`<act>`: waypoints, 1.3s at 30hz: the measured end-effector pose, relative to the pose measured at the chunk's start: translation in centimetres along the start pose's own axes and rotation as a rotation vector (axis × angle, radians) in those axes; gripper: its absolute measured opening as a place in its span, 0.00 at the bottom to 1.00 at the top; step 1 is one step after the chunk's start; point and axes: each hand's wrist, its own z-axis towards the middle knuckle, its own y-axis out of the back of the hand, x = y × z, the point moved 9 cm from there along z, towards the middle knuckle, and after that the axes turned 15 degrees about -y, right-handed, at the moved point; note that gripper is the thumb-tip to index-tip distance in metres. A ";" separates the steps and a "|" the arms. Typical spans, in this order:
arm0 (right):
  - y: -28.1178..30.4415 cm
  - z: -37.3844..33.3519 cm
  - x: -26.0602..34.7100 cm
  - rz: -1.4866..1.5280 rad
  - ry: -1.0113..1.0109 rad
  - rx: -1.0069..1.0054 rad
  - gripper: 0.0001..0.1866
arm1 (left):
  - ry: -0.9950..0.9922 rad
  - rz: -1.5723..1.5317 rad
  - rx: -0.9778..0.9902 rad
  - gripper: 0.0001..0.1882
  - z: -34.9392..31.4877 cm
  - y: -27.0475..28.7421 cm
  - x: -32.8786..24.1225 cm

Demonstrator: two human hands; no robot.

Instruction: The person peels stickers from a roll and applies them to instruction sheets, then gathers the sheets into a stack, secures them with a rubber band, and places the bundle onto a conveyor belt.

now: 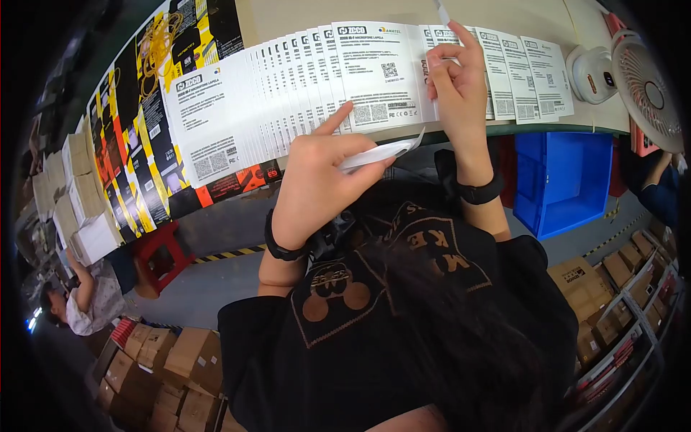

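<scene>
My left hand (320, 176) is closed on a folded white paper sheet (378, 154), pinched between thumb and curled fingers. Its index finger reaches out to the lower edge of a white printed card (374, 65) with square codes. Over the cards to the right is my right hand (461, 90), its index finger raised and the others bent, apart from the thumb. A small white strip (442, 10) shows at that index fingertip; whether it sticks there cannot be told. To the left, overlapping white cards (205, 119) fan out in a row; more cards (543, 79) lie at the right.
Yellow-and-black printed boxes (147, 119) with rubber bands (157, 50) lie at the table's left, beside stacked pale boxes (79, 180). A small white fan (644, 90) stands right. Below are a blue bin (565, 183), red stool (162, 252) and cartons (191, 360). Another person (90, 295) sits left.
</scene>
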 end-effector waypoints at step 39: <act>-4.1 0.0 3.0 -0.283 0.119 0.306 0.23 | -0.069 0.070 -0.017 0.05 -0.2 -0.4 0.0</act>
